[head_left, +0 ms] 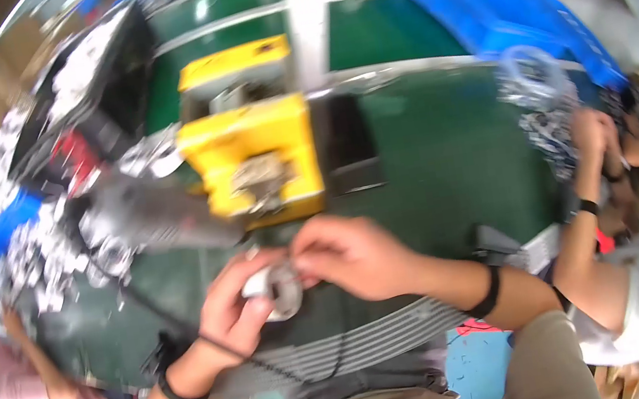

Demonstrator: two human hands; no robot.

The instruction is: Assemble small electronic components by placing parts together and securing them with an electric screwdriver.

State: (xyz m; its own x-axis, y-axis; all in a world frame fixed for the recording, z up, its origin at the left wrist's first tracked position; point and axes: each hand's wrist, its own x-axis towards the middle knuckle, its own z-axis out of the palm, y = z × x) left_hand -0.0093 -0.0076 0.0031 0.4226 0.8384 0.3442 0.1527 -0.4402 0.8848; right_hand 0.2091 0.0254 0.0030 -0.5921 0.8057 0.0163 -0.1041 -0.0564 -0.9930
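Left hand (233,303) grips the white ring (285,290) just above the tabletop's (448,166) near edge, likely steadying it for the other hand. Right hand (354,257) has fingers pinched at the ring's upper right; blur, can't tell if they hold anything. Yellow bins (296,149) stand just beyond, probably for short reach. Green top, silvery parts (54,262) heaped toward left edge. Co-workers (628,301) either side.

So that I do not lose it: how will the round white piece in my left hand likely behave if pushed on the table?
The round white piece may roll on its edge, given its curved outline. It is probably light, being small beside the left hand.
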